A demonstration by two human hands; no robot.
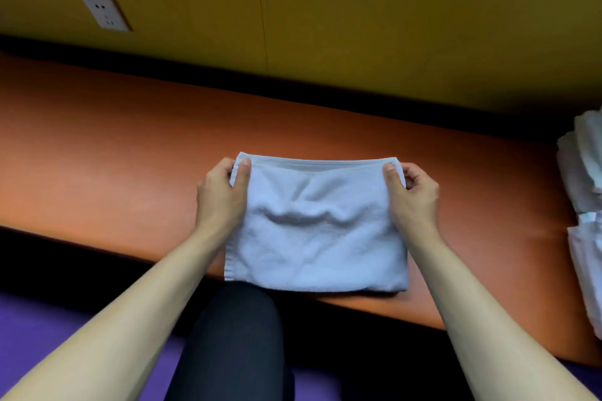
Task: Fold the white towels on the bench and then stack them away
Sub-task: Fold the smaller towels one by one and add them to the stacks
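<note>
White towel (316,231), folded, laid on the orange bench (114,156) with long axis running left to right, its far corners pinched by left hand (221,195) and right hand (413,195), equally near; further towels (583,189) heaped at right.

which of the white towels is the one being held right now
The folded towel in the middle of the bench: the left hand and right hand pinch its far corners. The heaped towels at the right edge lie untouched.
</note>
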